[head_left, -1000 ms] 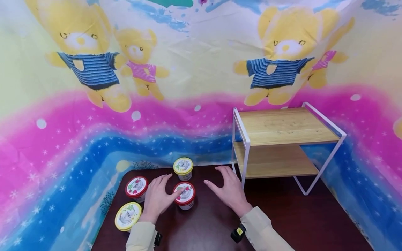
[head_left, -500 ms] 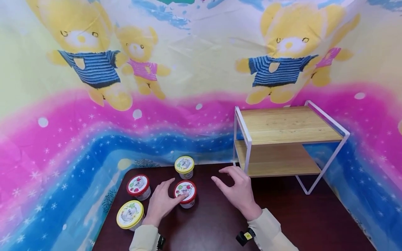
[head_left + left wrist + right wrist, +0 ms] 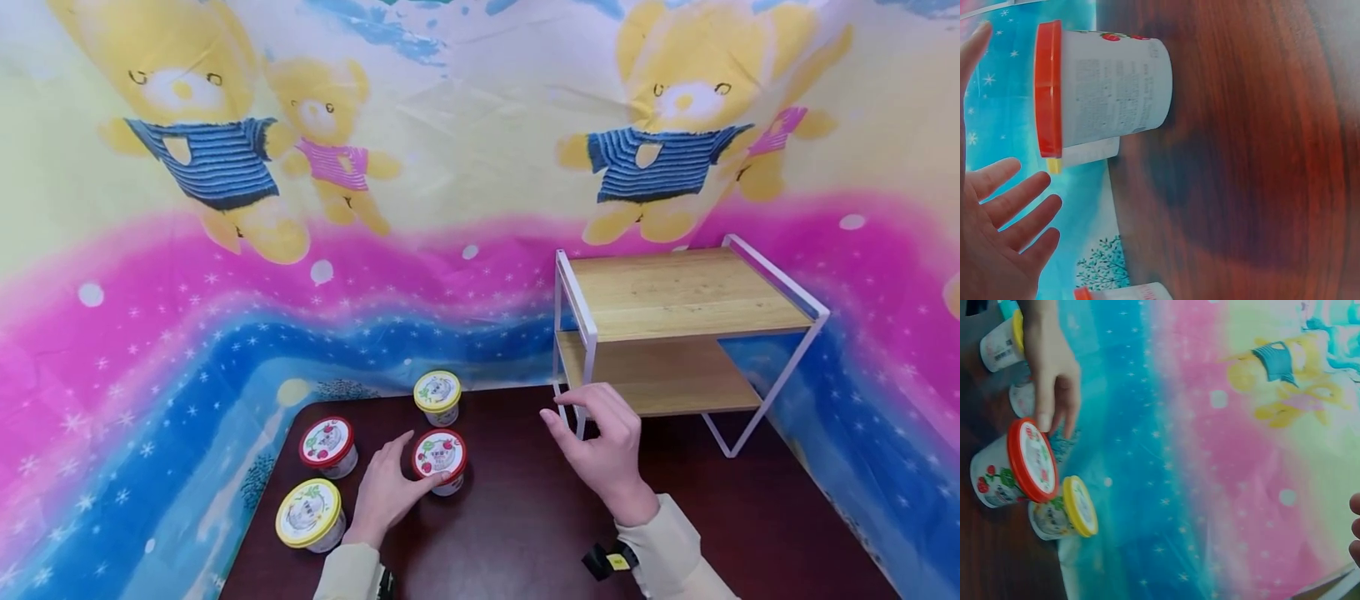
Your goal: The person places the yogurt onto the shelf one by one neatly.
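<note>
Cream sleeves [image 3: 663, 542] reach over a dark wood table [image 3: 510, 542], with black wrist devices [image 3: 600, 560] at the cuffs. A yellow-lidded tub [image 3: 307, 512] stands at near left. Just beside it, a person's left hand [image 3: 386, 493] hovers at the central red-lidded tub [image 3: 438, 455], fingers extended and gripping nothing; the left wrist view shows a gap between thumb and lid. That tub sits upright on the table. The right hand [image 3: 609, 443], fingers loosely curved and holding nothing, is raised well apart from it. Beyond stand a second red-lidded tub [image 3: 327, 442], left, and a smaller-looking yellow-topped tub [image 3: 437, 392], centre. Farther right rises a two-tier wooden shelf [image 3: 690, 292] with white framing, before a teddy-bear backdrop [image 3: 450, 262].
</note>
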`<state>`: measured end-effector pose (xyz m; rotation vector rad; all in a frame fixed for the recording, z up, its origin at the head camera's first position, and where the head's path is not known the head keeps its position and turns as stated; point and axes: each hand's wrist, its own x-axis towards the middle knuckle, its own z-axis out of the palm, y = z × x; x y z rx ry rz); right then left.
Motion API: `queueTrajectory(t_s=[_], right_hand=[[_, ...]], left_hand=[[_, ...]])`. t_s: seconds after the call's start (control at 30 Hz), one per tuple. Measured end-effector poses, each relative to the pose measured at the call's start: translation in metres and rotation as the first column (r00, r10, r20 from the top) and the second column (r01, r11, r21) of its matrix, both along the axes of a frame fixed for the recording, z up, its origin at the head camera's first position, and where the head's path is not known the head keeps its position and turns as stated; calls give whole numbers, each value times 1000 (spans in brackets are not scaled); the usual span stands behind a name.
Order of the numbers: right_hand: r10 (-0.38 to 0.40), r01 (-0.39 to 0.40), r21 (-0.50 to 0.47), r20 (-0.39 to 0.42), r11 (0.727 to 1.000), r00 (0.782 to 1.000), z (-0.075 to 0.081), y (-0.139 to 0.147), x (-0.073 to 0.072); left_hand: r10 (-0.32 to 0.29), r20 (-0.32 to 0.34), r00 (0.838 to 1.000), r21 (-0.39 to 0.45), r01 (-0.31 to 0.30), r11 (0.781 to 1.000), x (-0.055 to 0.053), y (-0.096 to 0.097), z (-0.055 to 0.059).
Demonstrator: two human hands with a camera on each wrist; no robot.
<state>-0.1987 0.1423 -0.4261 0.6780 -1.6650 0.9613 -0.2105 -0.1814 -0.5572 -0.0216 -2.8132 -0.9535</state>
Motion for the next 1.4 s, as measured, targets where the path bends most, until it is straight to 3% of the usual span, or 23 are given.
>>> queueTrajectory(t_s=[0.27,0.4,0.6,0.77,0.93,1.13,1.4], right_hand=[[-15,7,-97,-83,995,996,22,14,5],[-61,44,-157,-104,987,993,33,23,10],[-157,135,-241,-78,961,984,45,37,17],[-243,224,-290,-31,931,970,46,52,18],[-345,328,-338,12,882,939,35,79,10],[-465,470,-364,108,804,879,16,119,-2],[-515,579,-349,267,737,815,3,147,-1]], left_hand=[[14,60,998,25,-16,1000,1,2,-9],[13,88,996,52,-18,998,1,3,-14],[7,112,994,73,-16,997,1,4,-21],[-4,122,992,96,-8,995,0,5,-25],[-12,124,992,120,-3,993,-2,9,-26],[-17,123,992,160,-2,987,-2,12,-25],[-14,119,993,230,-13,973,-2,16,-31]])
